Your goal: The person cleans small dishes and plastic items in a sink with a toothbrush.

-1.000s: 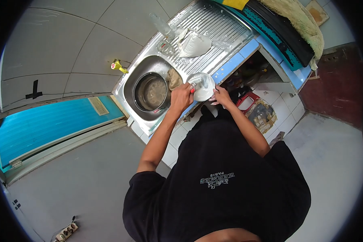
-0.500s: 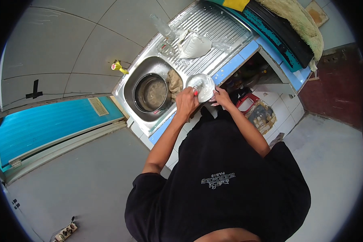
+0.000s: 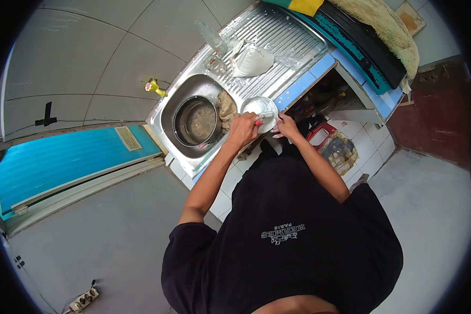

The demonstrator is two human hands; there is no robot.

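A small white bowl (image 3: 250, 100) with white, wet-looking contents stands at the counter's front edge, beside the sink. My right hand (image 3: 285, 127) grips its near right rim, with fingers closed and white smears on them. My left hand (image 3: 244, 127) is closed around a slim utensil (image 3: 267, 114) with a red part by the fingers and a pale end lying across the bowl. The exact kind of utensil is too small to make out. Just left of the bowl, a wrung brown cloth (image 3: 226, 109) hangs over the sink's inner side.
A dark round pan (image 3: 196, 121) of cloudy water sits in the steel sink (image 3: 167, 107) under a yellow tap (image 3: 153, 87). On the ridged drainboard (image 3: 277, 31) are a clear bottle (image 3: 210, 35), a glass jar (image 3: 214, 64) and a white bag (image 3: 253, 60). A teal-and-black appliance (image 3: 361, 47) stands at the right.
The utensil in my left hand has swung to the right across the bowl, the wrist turning slightly. My right hand stays at the bowl's rim.
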